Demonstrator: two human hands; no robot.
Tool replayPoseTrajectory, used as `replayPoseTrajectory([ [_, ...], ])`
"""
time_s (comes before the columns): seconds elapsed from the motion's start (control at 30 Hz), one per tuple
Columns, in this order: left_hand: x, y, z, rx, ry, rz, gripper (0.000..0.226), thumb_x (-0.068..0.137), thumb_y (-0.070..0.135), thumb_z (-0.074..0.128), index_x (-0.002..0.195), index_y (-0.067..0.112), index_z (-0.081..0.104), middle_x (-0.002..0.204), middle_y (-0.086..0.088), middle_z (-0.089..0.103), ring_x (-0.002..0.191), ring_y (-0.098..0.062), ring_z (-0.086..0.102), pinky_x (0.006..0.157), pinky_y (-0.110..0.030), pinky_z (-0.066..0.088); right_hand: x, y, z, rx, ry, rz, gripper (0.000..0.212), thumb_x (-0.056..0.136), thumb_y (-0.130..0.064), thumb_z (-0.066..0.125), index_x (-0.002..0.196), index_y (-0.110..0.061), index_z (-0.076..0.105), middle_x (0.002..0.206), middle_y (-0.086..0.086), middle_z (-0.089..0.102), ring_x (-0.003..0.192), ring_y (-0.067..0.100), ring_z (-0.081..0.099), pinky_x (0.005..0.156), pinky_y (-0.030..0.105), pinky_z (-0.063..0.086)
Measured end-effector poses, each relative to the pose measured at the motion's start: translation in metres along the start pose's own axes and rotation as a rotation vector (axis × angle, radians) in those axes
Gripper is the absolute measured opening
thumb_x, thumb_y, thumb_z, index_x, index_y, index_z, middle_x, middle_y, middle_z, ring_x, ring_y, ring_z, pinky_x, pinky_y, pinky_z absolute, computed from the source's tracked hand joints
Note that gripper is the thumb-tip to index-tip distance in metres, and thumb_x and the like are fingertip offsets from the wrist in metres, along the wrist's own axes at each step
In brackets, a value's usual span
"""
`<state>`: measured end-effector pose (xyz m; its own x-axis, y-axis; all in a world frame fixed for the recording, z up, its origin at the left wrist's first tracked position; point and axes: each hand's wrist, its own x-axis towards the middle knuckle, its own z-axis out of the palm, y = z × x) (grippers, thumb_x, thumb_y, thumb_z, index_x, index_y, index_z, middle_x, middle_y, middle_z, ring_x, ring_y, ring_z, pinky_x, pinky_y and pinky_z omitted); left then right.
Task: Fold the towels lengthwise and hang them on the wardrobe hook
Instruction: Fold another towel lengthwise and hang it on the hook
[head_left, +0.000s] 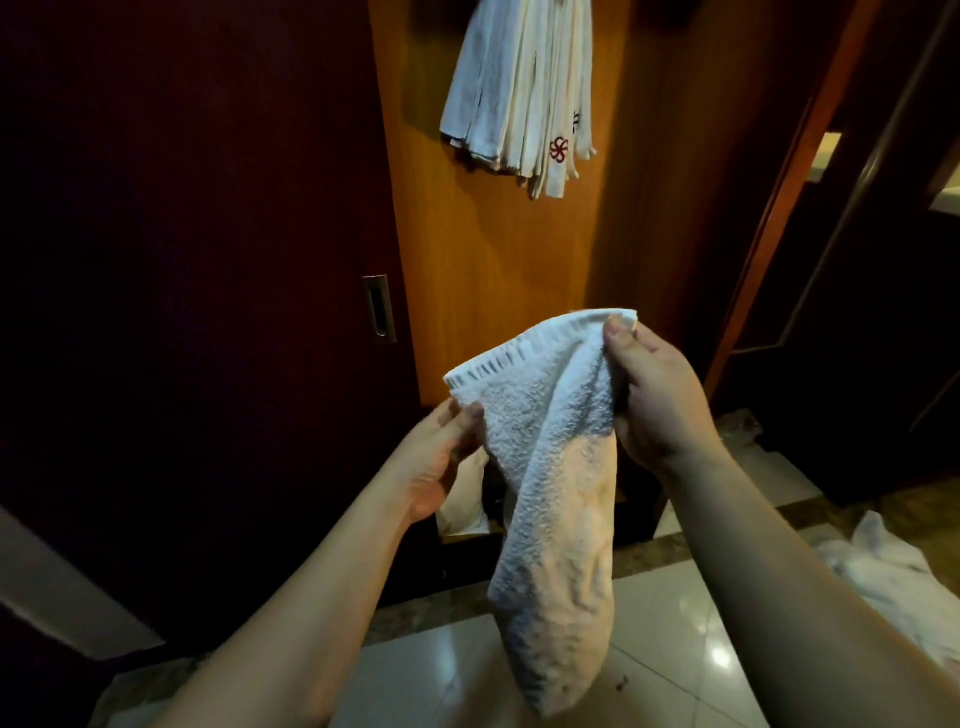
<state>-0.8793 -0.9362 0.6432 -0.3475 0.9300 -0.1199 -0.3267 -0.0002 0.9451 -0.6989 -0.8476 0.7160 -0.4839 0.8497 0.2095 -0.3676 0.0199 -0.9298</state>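
Observation:
A white terry towel (550, 467) hangs in front of me, its hemmed top edge stretched between my hands. My left hand (441, 457) pinches the lower left corner of that edge. My right hand (654, 395) pinches the upper right corner, thumb on top. The rest of the towel droops down toward the floor. Several folded white towels (519, 88) hang at the top of the orange wooden wardrobe panel (493, 249); one bears a red flower mark. The hook itself is hidden behind them.
A dark sliding wardrobe door (208, 260) with a metal recessed handle (379, 309) stands at the left. More white towels (893, 571) lie crumpled on the glossy tiled floor (675, 649) at the right. A dark door frame stands at the far right.

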Motion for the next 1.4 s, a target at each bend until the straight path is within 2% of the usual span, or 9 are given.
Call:
replayPoseTrajectory([
  [0.07,-0.002,0.003,0.001,-0.030,-0.079,0.049,0.039,0.081,0.028,0.073,0.116,0.015,0.063,0.109,-0.002,0.074,0.105,-0.020,0.067,0.088,-0.028,0.053,0.001,-0.004,-0.001,0.048,-0.001,-0.008,0.025,0.098,-0.027,0.053,0.091,-0.014,0.073,0.087,0.012,0.072,0.082,0.024,0.069,0.084,0.043,0.055],
  [0.17,-0.006,0.016,0.007,-0.036,-0.098,0.108,0.040,0.080,0.014,0.075,0.117,0.009,0.062,0.114,-0.009,0.072,0.108,-0.024,0.067,0.094,-0.032,0.053,0.000,-0.008,-0.003,0.076,-0.029,-0.024,0.027,0.091,-0.030,0.054,0.097,-0.011,0.071,0.087,0.012,0.073,0.081,0.023,0.070,0.079,0.037,0.059],
  [0.33,-0.017,0.043,0.010,0.174,-0.012,0.282,0.023,0.077,0.020,0.071,0.095,0.009,0.064,0.091,-0.008,0.070,0.085,-0.019,0.066,0.077,-0.028,0.052,0.002,-0.012,-0.012,0.022,-0.003,-0.058,0.025,0.099,-0.026,0.047,0.100,-0.009,0.066,0.086,0.007,0.073,0.082,0.019,0.070,0.078,0.033,0.059],
  [0.47,-0.023,0.076,0.009,0.265,0.046,0.418,0.008,0.092,0.018,0.061,0.090,0.010,0.064,0.080,-0.004,0.066,0.073,-0.012,0.061,0.066,-0.023,0.047,0.005,-0.016,-0.023,-0.162,-0.011,-0.064,0.031,0.088,-0.046,0.057,0.090,-0.020,0.075,0.088,0.004,0.075,0.084,0.019,0.071,0.082,0.037,0.055],
  [0.63,-0.028,0.110,0.012,0.432,0.122,0.574,0.015,0.096,0.015,0.060,0.083,0.018,0.068,0.070,0.010,0.067,0.067,-0.004,0.059,0.064,-0.021,0.046,0.010,-0.025,-0.019,-0.187,-0.026,-0.133,0.033,0.076,-0.058,0.060,0.090,-0.033,0.077,0.094,0.001,0.076,0.091,0.017,0.072,0.085,0.034,0.056],
  [0.9,-0.034,0.127,0.022,0.274,0.235,0.644,0.019,0.096,0.017,0.061,0.080,0.019,0.070,0.075,0.003,0.071,0.069,-0.011,0.064,0.064,-0.026,0.051,0.009,-0.038,-0.001,-0.202,-0.023,-0.246,0.031,0.091,-0.042,0.046,0.103,-0.020,0.065,0.087,-0.007,0.076,0.084,0.006,0.071,0.071,0.019,0.054],
  [1.17,-0.040,0.127,0.031,0.639,0.475,0.992,0.014,0.100,0.030,0.054,0.088,0.028,0.061,0.070,0.024,0.062,0.068,0.008,0.055,0.064,-0.015,0.043,0.009,-0.048,0.005,-0.496,0.167,-0.439,0.021,0.103,-0.042,0.045,0.092,-0.037,0.063,0.084,-0.027,0.069,0.080,-0.008,0.063,0.070,0.013,0.049],
  [1.3,-0.044,0.136,0.034,0.476,0.398,0.933,0.015,0.098,0.028,0.058,0.083,0.029,0.062,0.069,0.021,0.064,0.066,0.004,0.056,0.063,-0.018,0.047,0.008,-0.054,0.004,-0.484,0.152,-0.476,0.022,0.102,-0.045,0.045,0.093,-0.039,0.064,0.087,-0.022,0.070,0.084,-0.001,0.065,0.075,0.023,0.052],
  [1.4,-0.045,0.133,0.033,-0.007,0.004,0.564,0.029,0.085,0.036,0.064,0.098,0.010,0.064,0.086,-0.002,0.073,0.077,-0.016,0.070,0.070,-0.030,0.059,0.004,-0.058,0.006,-0.409,0.116,-0.493,0.024,0.102,-0.043,0.045,0.092,-0.048,0.066,0.089,-0.019,0.070,0.086,0.004,0.066,0.079,0.031,0.053],
])
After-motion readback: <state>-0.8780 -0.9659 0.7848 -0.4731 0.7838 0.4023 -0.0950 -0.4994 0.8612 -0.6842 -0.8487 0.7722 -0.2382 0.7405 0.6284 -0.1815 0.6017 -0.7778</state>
